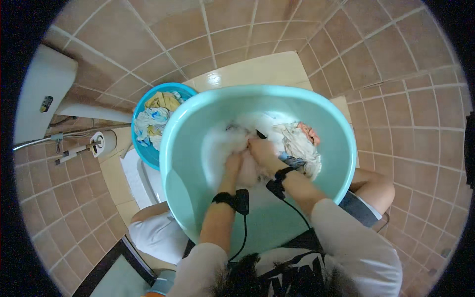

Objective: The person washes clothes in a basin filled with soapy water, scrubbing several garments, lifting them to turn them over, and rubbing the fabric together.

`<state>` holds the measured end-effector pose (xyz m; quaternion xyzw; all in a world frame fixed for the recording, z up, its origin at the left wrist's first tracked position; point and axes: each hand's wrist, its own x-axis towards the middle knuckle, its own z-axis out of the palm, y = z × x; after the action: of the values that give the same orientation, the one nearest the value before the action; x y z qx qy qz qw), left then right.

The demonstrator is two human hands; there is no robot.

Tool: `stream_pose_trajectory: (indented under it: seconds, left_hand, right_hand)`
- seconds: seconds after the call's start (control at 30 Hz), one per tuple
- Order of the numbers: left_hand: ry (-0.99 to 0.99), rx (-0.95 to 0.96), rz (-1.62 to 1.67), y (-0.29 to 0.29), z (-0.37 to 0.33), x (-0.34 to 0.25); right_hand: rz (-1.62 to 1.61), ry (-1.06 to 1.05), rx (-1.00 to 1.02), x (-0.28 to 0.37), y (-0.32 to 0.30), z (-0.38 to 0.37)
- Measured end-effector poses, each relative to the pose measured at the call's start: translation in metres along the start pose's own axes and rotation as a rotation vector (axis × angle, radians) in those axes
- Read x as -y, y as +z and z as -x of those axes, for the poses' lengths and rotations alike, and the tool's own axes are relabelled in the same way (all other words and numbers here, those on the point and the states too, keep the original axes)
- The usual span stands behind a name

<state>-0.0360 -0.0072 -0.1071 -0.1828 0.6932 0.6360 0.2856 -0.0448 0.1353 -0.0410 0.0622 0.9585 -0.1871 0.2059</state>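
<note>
A big turquoise basin (183, 148) sits right in front of me, holding soapy water with foam and wet clothes (299, 143). My left hand (233, 163) and my right hand (262, 151) are both down in the basin, closed on a pale wet garment (250, 171) between them. Each wrist wears a black band with a small device, and a black cable hangs from it. Foam hides part of the fingers.
A smaller blue basin (143, 148) with more crumpled clothes stands at the left behind the big one. A white fixture (44, 94) and a shower hose are on the left wall. Brown tiles cover the floor and walls; my bare knee (378, 185) is at the right.
</note>
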Motion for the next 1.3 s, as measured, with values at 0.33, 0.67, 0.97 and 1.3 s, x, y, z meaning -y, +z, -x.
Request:
stream_pose_trajectory:
  seconds: [0.33, 0.67, 0.97, 1.3]
  left_hand:
    - [-0.35, 0.149, 0.764, 0.018, 0.111, -0.131]
    - [-0.175, 0.267, 0.814, -0.002, 0.133, -0.125]
    - [-0.153, 0.168, 0.668, -0.008, 0.111, -0.082]
    - [-0.145, -0.404, -0.335, -0.055, 0.098, -0.023]
  right_hand:
    - [-0.306, 0.139, -0.013, 0.063, -0.08, 0.036]
    - [-0.232, -0.025, -0.255, 0.077, -0.069, 0.077]
    - [-0.127, -0.043, -0.239, 0.088, -0.037, 0.098]
    - [-0.301, -0.198, -0.3, 0.066, 0.029, 0.068]
